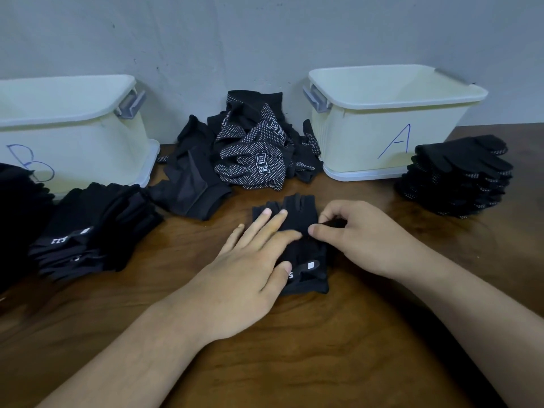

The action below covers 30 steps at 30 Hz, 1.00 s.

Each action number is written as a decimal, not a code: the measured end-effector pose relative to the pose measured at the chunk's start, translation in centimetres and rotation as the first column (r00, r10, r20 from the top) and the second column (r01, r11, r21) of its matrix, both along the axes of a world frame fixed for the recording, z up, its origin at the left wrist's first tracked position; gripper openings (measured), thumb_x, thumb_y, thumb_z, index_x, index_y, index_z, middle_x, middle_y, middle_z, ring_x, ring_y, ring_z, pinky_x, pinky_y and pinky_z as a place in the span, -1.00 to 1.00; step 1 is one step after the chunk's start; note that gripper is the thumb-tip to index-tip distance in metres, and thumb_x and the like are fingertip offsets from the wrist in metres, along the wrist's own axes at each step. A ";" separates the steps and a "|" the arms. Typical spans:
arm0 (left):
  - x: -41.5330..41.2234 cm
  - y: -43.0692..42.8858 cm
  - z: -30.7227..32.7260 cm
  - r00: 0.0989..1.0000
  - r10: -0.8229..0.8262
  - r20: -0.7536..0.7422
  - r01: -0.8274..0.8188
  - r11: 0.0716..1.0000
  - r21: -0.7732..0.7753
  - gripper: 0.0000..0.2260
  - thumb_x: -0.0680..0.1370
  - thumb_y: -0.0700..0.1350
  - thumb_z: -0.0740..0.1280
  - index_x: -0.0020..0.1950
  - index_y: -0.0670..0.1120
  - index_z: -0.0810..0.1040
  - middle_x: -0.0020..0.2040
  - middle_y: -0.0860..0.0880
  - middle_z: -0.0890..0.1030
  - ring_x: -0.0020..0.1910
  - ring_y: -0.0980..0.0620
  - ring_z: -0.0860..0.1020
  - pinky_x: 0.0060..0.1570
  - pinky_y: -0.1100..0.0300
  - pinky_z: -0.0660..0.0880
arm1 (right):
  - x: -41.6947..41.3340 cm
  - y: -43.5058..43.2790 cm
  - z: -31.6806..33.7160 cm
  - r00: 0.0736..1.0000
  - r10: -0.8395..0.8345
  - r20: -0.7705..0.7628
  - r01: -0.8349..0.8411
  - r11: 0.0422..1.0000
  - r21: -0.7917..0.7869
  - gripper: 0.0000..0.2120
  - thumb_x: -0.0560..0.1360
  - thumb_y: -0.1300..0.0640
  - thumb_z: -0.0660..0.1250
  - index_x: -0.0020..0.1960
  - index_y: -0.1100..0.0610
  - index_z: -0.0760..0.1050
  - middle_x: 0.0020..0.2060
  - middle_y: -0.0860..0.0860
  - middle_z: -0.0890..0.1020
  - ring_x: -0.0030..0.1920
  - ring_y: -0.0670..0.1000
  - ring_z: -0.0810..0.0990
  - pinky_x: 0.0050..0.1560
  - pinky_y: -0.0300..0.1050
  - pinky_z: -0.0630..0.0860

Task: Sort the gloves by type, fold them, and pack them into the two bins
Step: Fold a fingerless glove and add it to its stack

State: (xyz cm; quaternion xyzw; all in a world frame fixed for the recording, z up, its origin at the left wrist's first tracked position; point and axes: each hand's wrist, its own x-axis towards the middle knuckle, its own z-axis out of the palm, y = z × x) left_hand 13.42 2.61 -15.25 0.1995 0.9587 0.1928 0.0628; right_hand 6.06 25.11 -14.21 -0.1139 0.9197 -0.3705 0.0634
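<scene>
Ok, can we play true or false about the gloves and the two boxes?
1. The bin marked A stands right of the bin marked B. True.
2. The left hand lies flat on the black glove. True.
3. The right hand holds a red glove. False: it pinches the same black glove.
4. The loose pile lies inside the bin marked B. False: it lies on the table between the bins.
5. A stack of dotted gloves sits beside the bin marked A. True.

Matt black cloth gloves (297, 231), glossy wooden table (294, 348), smooth plastic bins (368, 142).
</scene>
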 end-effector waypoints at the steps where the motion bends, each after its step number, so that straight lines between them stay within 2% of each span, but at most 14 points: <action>1: 0.0 -0.1 -0.1 0.999 0.035 0.003 -0.035 0.997 0.071 -0.48 0.75 0.11 0.10 0.69 0.25 0.01 0.68 0.29 -0.30 0.56 0.36 -0.43 0.68 -0.02 -0.12 | 0.1 0.0 0.1 1.000 0.006 -0.003 -0.007 0.999 -0.034 -0.78 0.55 -0.15 0.47 -0.14 -0.03 0.58 -0.25 -0.05 0.70 -0.29 -0.03 0.60 -0.17 0.00 0.53; 3: -0.1 -0.3 0.0 0.989 0.145 0.038 -0.150 0.958 0.244 -0.27 0.67 0.17 0.29 0.69 0.30 -0.12 0.66 0.34 -0.32 0.59 0.36 -0.38 0.68 -0.05 -0.01 | 0.3 0.1 -0.1 0.999 0.021 -0.041 -0.025 0.996 -0.089 -0.83 0.57 -0.08 0.47 -0.10 -0.03 0.56 -0.17 -0.07 0.70 -0.22 0.04 0.61 -0.13 0.00 0.51; 5: -0.1 -0.3 0.3 0.963 0.248 0.103 -0.268 0.888 0.374 -0.07 0.57 0.22 0.43 0.62 0.44 -0.25 0.67 0.34 -0.23 0.63 0.31 -0.28 0.67 -0.09 0.03 | 0.5 0.1 -0.4 0.995 0.028 -0.096 -0.045 0.983 -0.176 -0.88 0.58 0.01 0.49 -0.04 -0.05 0.54 -0.09 -0.15 0.68 -0.11 -0.01 0.62 -0.03 -0.06 0.50; 7: 0.0 -0.3 0.6 0.945 0.292 0.145 -0.326 0.841 0.431 -0.02 0.53 0.25 0.48 0.56 0.55 -0.28 0.68 0.31 0.01 0.71 0.04 0.02 0.63 -0.17 0.19 | 0.6 0.2 -0.5 0.991 0.019 -0.129 -0.057 0.952 -0.302 -0.87 0.59 0.10 0.48 -0.02 -0.04 0.52 -0.07 -0.12 0.67 -0.01 -0.05 0.65 0.04 -0.04 0.57; 8: 0.0 -0.3 0.8 0.945 0.296 0.141 -0.328 0.833 0.445 -0.03 0.53 0.25 0.48 0.53 0.59 -0.27 0.64 0.31 0.16 0.64 -0.12 0.25 0.57 -0.21 0.30 | 0.7 0.3 -0.3 0.994 0.011 -0.109 -0.053 0.921 -0.385 -0.87 0.62 0.15 0.46 -0.02 0.00 0.51 -0.06 -0.09 0.66 0.01 -0.04 0.66 -0.01 0.00 0.63; 9: 0.0 -0.3 0.9 0.948 0.289 0.134 -0.317 0.827 0.464 -0.06 0.54 0.22 0.48 0.52 0.62 -0.24 0.56 0.35 0.29 0.52 -0.18 0.42 0.51 -0.21 0.37 | 0.8 0.4 -0.1 0.998 0.014 -0.067 -0.044 0.880 -0.474 -0.88 0.64 0.19 0.42 -0.01 0.06 0.50 -0.06 -0.05 0.65 -0.01 -0.03 0.66 -0.12 -0.01 0.66; 10: -0.1 -0.4 1.0 0.955 0.265 0.131 -0.295 0.813 0.502 -0.09 0.57 0.15 0.48 0.54 0.61 -0.17 0.49 0.38 0.38 0.45 -0.15 0.50 0.49 -0.17 0.41 | 0.9 0.4 0.1 0.999 0.027 -0.028 -0.038 0.840 -0.541 -0.90 0.66 0.23 0.39 -0.01 0.11 0.50 -0.06 -0.01 0.63 -0.05 -0.01 0.66 -0.20 -0.05 0.66; 13: -0.3 -0.7 0.7 0.980 0.143 0.136 -0.198 0.700 0.686 -0.24 0.63 -0.17 0.46 0.63 0.38 0.17 0.45 0.25 0.54 0.47 0.17 0.48 0.53 0.03 0.39 | 1.0 0.3 0.2 0.997 0.074 -0.002 -0.061 0.801 -0.596 -0.90 0.67 0.26 0.36 0.02 0.11 0.61 -0.09 -0.03 0.65 -0.06 -0.01 0.67 -0.19 0.00 0.70; 15: -0.5 -0.8 0.6 0.980 0.128 0.150 -0.197 0.596 0.778 -0.32 0.62 -0.27 0.43 0.62 0.22 0.31 0.46 0.14 0.56 0.41 0.07 0.56 0.47 0.04 0.45 | 1.1 0.2 0.0 0.993 0.118 0.020 -0.080 0.777 -0.625 -0.82 0.67 0.27 0.35 0.12 0.04 0.67 0.02 -0.01 0.72 0.07 0.05 0.72 -0.03 0.15 0.73; 18: -0.9 -1.2 0.6 0.979 0.111 0.169 -0.202 0.487 0.850 -0.38 0.62 -0.27 0.41 0.60 0.18 0.38 0.48 0.10 0.55 0.31 -0.11 0.63 0.38 -0.02 0.53 | 1.2 0.2 -0.1 0.976 0.204 0.073 -0.092 0.697 -0.711 -0.70 0.59 0.29 0.43 0.28 0.08 0.65 0.15 0.06 0.74 0.20 0.10 0.73 0.16 0.15 0.70; 21: -0.9 -1.3 0.4 0.980 0.075 0.182 -0.195 0.483 0.854 -0.32 0.61 -0.39 0.38 0.63 0.10 0.33 0.50 0.13 0.53 0.39 -0.04 0.59 0.43 0.04 0.50 | 1.2 0.6 -0.3 0.961 0.276 0.022 -0.183 0.692 -0.698 -0.44 0.42 0.30 0.55 0.39 0.06 0.59 0.29 -0.01 0.70 0.34 0.03 0.66 0.29 -0.07 0.61; 23: -0.9 -1.3 0.3 0.982 0.052 0.183 -0.184 0.504 0.844 -0.28 0.60 -0.44 0.37 0.66 0.06 0.28 0.53 0.12 0.50 0.47 0.03 0.52 0.47 0.11 0.44 | 1.2 0.7 -0.4 0.957 0.288 0.016 -0.207 0.723 -0.659 -0.32 0.39 0.39 0.58 0.45 0.05 0.55 0.36 -0.11 0.65 0.39 -0.04 0.61 0.24 -0.20 0.60; 26: -1.1 -1.3 0.4 0.979 0.031 0.202 -0.189 0.510 0.839 -0.27 0.61 -0.47 0.34 0.67 0.06 0.24 0.54 0.14 0.49 0.44 0.05 0.55 0.42 0.14 0.47 | 1.5 1.0 -0.4 0.961 0.273 0.032 -0.190 0.744 -0.640 -0.27 0.41 0.43 0.57 0.48 0.01 0.53 0.38 -0.20 0.61 0.39 -0.11 0.60 0.15 -0.29 0.59; 30: -1.0 -1.1 0.5 0.970 0.031 0.239 -0.220 0.528 0.820 -0.26 0.64 -0.47 0.30 0.69 0.09 0.19 0.53 0.19 0.49 0.28 0.02 0.63 0.36 0.06 0.51 | 2.1 1.0 -0.4 0.976 0.210 0.054 -0.126 0.752 -0.647 -0.27 0.40 0.41 0.59 0.48 -0.02 0.54 0.36 -0.20 0.63 0.38 -0.14 0.60 0.20 -0.32 0.56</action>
